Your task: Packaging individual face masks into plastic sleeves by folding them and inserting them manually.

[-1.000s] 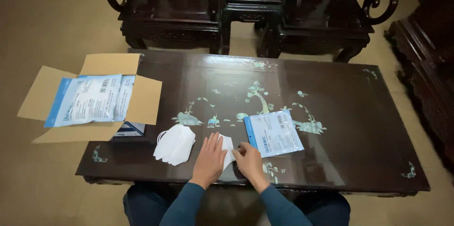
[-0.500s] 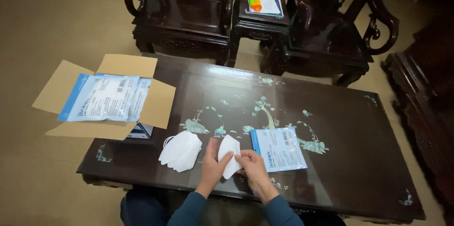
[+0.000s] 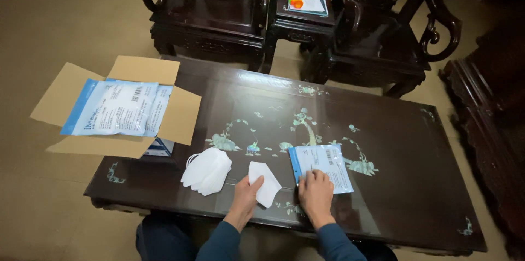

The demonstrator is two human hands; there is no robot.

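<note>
Our left hand (image 3: 244, 195) has its grip pinching a folded white mask (image 3: 263, 183) on the dark table (image 3: 394, 184). Our right hand (image 3: 316, 195) presses flat, fingers together, on the lower edge of a blue-edged packet (image 3: 322, 165). Left of the left grip lies a stack of white masks (image 3: 206, 170); beyond that, an open cardboard box (image 3: 117, 109) of packets.

Both hands (image 3: 245, 195) (image 3: 316, 192) rest low, fingers forward.
</note>
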